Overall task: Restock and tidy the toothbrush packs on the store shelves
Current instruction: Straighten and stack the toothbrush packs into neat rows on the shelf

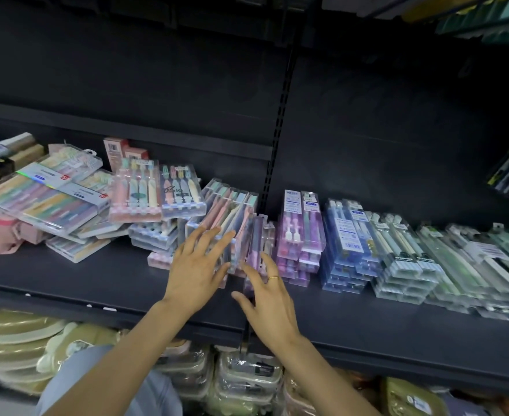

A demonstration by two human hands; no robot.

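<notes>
- Shelf (pixel 103 271): dark metal board running across the view, with a slotted upright (pixel 272 163) behind it at the centre.
- Left hand (pixel 197 265): fingers straight and spread, laid flat against the clear pastel toothbrush pack (pixel 232 211). This pack leans tilted, its upper end toward the back panel. The hand presses on the pack's lower part; no finger curls around it.
- Right hand (pixel 269 298): fingers extended and slightly splayed, with a gold ring (pixel 273 278) on 1 finger. The fingertips reach the lower end of the narrow pink-and-purple pack (pixel 259 238), which stands just right of the pastel pack. Whether the thumb touches any pack cannot be told.
- Purple stack (pixel 302 232): packs piled flat, just right of the narrow pack, with 2 packs propped upright on top.
- Blue stack (pixel 347 244): next to the right, packs piled flat and roughly aligned.
- Clear-and-white stacks (pixel 406 259): further right, followed by green-tinted packs (pixel 469 262) continuing toward the right edge.
- Left side of the shelf: 2 4-brush packs (pixel 157 190) rest tilted on lower clear packs; beside them, wide multicolour packs (pixel 46 199) lie crooked and overlapping; a pink box (pixel 116 151) stands behind.
- Lower shelf: bagged pale yellow-green goods (pixel 19 340) and clear-wrapped items (pixel 247 376).
- A blue-grey sleeve (pixel 82 370) shows at the bottom left.
</notes>
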